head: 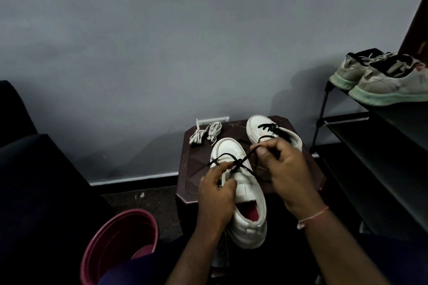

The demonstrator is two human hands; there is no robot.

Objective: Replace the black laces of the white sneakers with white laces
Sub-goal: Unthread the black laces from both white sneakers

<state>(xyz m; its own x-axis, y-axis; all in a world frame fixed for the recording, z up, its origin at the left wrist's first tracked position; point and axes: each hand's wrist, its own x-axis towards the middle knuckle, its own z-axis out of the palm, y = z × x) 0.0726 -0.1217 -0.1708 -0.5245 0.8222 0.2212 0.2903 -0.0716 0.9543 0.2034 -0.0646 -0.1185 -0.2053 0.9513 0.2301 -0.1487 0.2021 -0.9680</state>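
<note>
Maroon plastic bucket (pixel 120 238) at near left on the floor, beside a dark upholstered seat (pixel 23 169) filling the left edge. Right of that, a brown plastic worktop (pixel 192 169) against the grey wall. On its far left corner, two bundled white laces (pixel 206 133), lying loose, apart from both shoes. Just right of them, the near white sneaker (pixel 240 187), toe towards the wall, heel reaching past the near edge of the worktop, red lining showing inside. Only the eyelets near the toe threaded with the black lace (pixel 243 159); loose strands crossing over the tongue. Left hand (pixel 215 194) on the left side of this sneaker, fingers curled, thumb and fingertips pinching one strand of the lace just above the tongue. Right hand (pixel 291 173) raised just right of the shoe, thumb and forefinger pinching the other strand, held taut and slanting up to the right. A thin pink-and-white band (pixel 312 216) round the right wrist. Beyond the right hand, on the far right corner of the worktop, the far white sneaker (pixel 257 125), black lacing (pixel 269 127) crossing its front, its heel end partly hidden by the knuckles. At far right, a dark shoe rack (pixel 370 146), with a worn grey pair (pixel 382 81) with pale green soles on the top shelf.
</note>
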